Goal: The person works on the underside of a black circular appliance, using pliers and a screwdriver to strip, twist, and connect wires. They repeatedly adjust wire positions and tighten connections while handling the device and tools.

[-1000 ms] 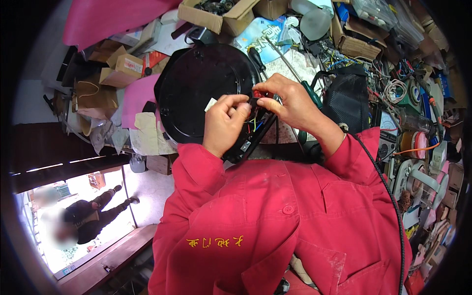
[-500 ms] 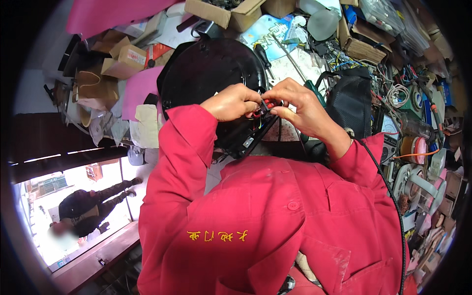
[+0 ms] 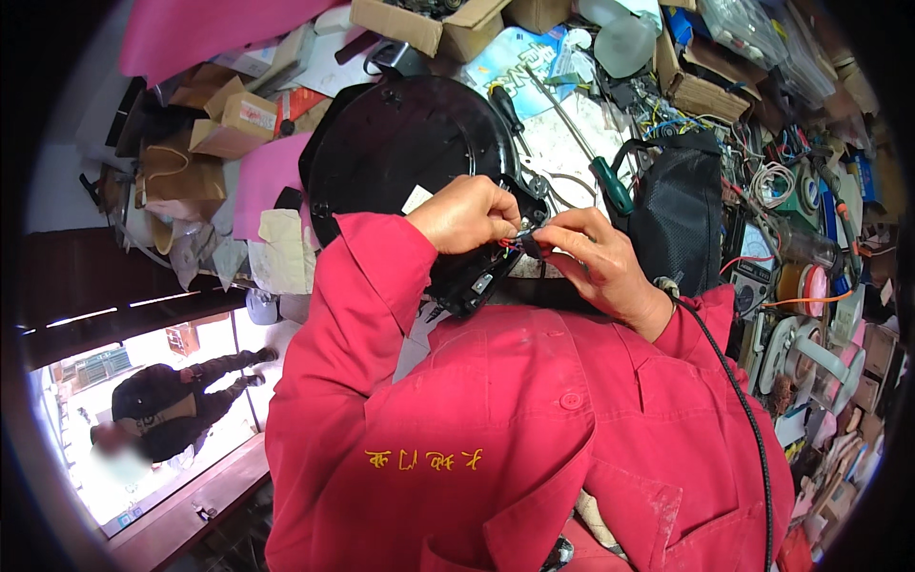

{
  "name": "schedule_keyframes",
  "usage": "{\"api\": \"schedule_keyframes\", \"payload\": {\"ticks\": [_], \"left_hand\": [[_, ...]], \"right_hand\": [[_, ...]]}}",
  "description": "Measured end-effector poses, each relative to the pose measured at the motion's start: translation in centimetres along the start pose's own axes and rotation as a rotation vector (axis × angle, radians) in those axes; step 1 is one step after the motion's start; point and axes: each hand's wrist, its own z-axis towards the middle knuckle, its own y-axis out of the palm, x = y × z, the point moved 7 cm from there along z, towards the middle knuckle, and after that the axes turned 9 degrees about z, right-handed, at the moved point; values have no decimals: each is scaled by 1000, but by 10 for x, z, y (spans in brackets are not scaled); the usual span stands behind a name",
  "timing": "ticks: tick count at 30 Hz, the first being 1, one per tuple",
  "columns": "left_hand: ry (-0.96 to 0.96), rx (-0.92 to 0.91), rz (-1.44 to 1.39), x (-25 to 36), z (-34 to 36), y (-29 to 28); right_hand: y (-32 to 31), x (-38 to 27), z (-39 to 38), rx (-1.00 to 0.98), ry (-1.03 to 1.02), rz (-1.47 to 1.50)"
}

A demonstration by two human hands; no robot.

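A large round black plastic housing lies on the bench before me, its inner side facing up. At its near right edge my left hand is closed in a pinch on thin coloured wires. My right hand faces it, thumb and forefinger pressed together at the same small bundle, beside a short dark piece whose kind I cannot make out. A narrow black part of the housing juts toward me below the left hand. My fingers partly hide the wire ends.
Pliers, a green-handled screwdriver and a black-handled screwdriver lie beyond my hands. A black bag stands at right. Loose wires, a multimeter and cardboard boxes crowd the bench. Another person stands outside at lower left.
Both hands have come slightly lower and nearer to me with the wires. The right hand has turned, its fingers now pointing left. Pliers show beyond it. The person outside has shifted posture.
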Motion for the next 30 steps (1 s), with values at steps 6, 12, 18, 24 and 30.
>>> {"api": "schedule_keyframes", "payload": {"ticks": [6, 12, 18, 24, 30], "left_hand": [[-6, -23, 7, 2, 1, 1], [107, 224, -8, 7, -11, 0], [218, 336, -40, 11, -25, 7], [250, 350, -18, 15, -27, 5], [267, 330, -49, 15, -26, 4]], "right_hand": [[-2, -7, -9, 50, -69, -131], [0, 0, -26, 103, -114, -186], [9, 15, -37, 147, -103, -175], [9, 16, -38, 132, -85, -151], [12, 20, -40, 121, -55, -106]]}}
